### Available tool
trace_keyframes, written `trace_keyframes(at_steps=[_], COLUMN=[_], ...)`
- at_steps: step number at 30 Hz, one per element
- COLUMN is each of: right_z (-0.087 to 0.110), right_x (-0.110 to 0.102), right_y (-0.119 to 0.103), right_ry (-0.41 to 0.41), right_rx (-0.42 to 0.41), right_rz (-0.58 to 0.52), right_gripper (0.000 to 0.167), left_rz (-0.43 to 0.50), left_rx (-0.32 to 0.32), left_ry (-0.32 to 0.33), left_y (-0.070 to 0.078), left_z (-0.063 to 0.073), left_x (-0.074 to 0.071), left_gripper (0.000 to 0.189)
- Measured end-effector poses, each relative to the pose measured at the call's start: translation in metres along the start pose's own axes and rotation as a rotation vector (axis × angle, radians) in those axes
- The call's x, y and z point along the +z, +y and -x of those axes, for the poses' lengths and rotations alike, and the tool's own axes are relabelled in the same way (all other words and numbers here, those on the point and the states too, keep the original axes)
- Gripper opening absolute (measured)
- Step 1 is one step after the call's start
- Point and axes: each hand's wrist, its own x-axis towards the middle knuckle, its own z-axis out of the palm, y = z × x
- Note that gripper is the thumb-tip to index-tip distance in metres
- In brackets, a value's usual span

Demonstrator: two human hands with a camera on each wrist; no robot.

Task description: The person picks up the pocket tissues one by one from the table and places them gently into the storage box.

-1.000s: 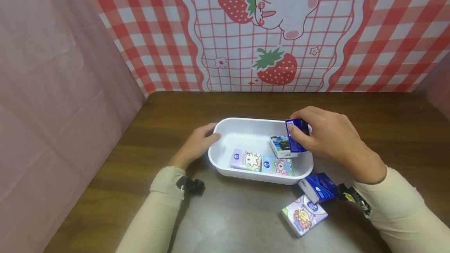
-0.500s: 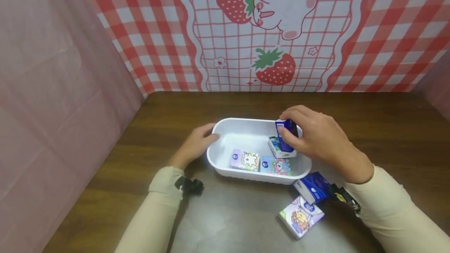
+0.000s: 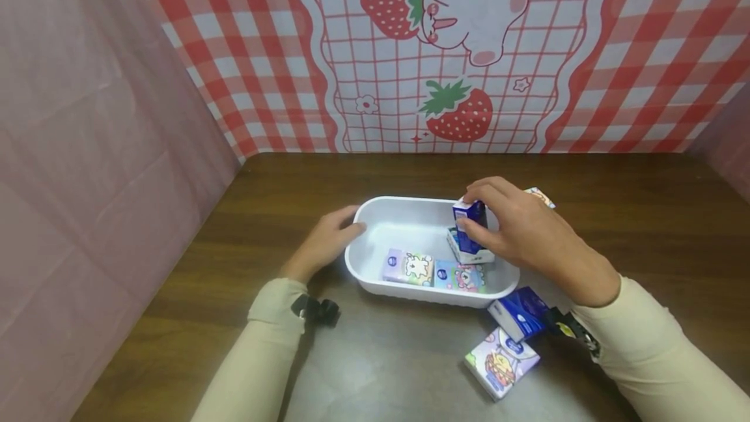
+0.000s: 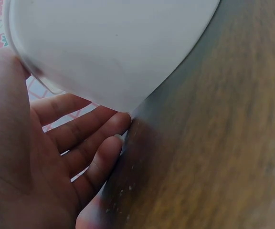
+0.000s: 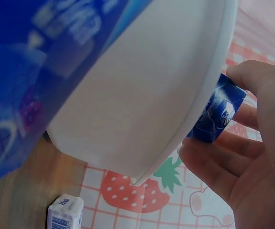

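My left hand [image 3: 328, 238] grips the left end of a white plastic tub [image 3: 398, 204], thumb over the rim and fingers against the outside wall. My right hand [image 3: 527, 230] pinches a dark blue tissue pack [image 3: 469, 236] upright inside the tub's right end. In the right wrist view the same tissue pack [image 5: 218, 112] shows between thumb and fingers, partly behind the rim. Below it a blue-green tissue pack [image 3: 477, 257] is mostly covered. Along the tub's near side lie a tissue pack with a white bear [image 3: 413, 268] and a light blue tissue pack [image 3: 459, 276].
Just outside the tub's near right corner lie a blue tissue pack [image 3: 518, 313] and a lilac tissue pack [image 3: 500, 363], edges overlapping. Another tissue pack [image 3: 540, 197] peeks out behind my right hand. A red checked cloth [image 3: 252, 51] hangs beyond the wooden table [image 3: 293, 174].
My right hand has shifted left and the dark blue pack sits slightly lower in the tub. A pack behind that hand has come into view. My left hand stays on the rim.
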Motion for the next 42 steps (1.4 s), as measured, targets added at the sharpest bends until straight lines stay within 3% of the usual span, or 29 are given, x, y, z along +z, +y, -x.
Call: trace_keyframes(at_steps=[6,11,24,32,42], right_z=[-0.0013,-0.0009,0.0008,0.0006,0.0010], right_x=[0.0010,0.0008,0.0002,0.0014,0.0019], right_y=[-0.0008,-0.0004,-0.0001,0.0021,-0.0017], right_ry=[-0.079,-0.094,-0.108,-0.125,-0.219], right_rx=[0.047,0.037,-0.043,-0.132,-0.054], right_rz=[-0.035,-0.030,-0.069,-0.068,0.012], right_gripper=[0.042,0.045,0.045,0.036,0.030], left_rz=[-0.005,-0.008,-0.008,-0.025,-0.035], left_rx=[-0.003,-0.003,0.010,0.057,0.052], left_ry=[0.005,0.004,0.004,0.023,0.025], left_y=[-0.0012,-0.0003,0.0031,0.0027,0.0008], left_z=[0.0000,-0.0005,-0.0003,-0.0003,-0.0015], left_x=[-0.0004,-0.0002,-0.0002,0.0004,0.0001], left_gripper=[0.048,0.048,0.047,0.047,0.047])
